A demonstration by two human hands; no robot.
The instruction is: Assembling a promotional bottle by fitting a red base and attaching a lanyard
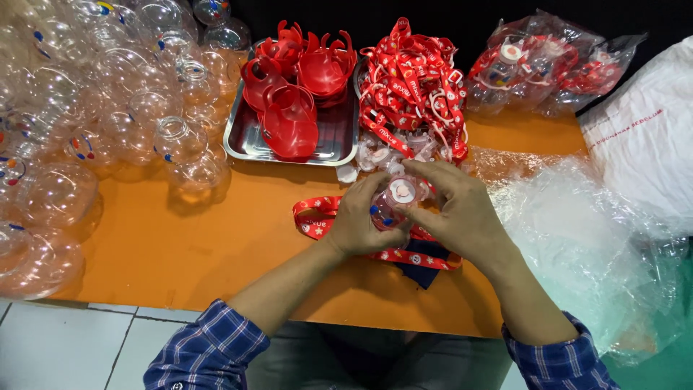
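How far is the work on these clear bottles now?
Done: some finished bottles sit in clear bags at the back. In hand: left hand and right hand hold one small bottle with its cap. Left: many clear bottles, red straps and red pieces in the tray.

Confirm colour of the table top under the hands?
Orange table top, seen in the head view.

table: orange top (180, 245) | floor: pale tiles (65, 347) | backdrop: dark wall (462, 14)
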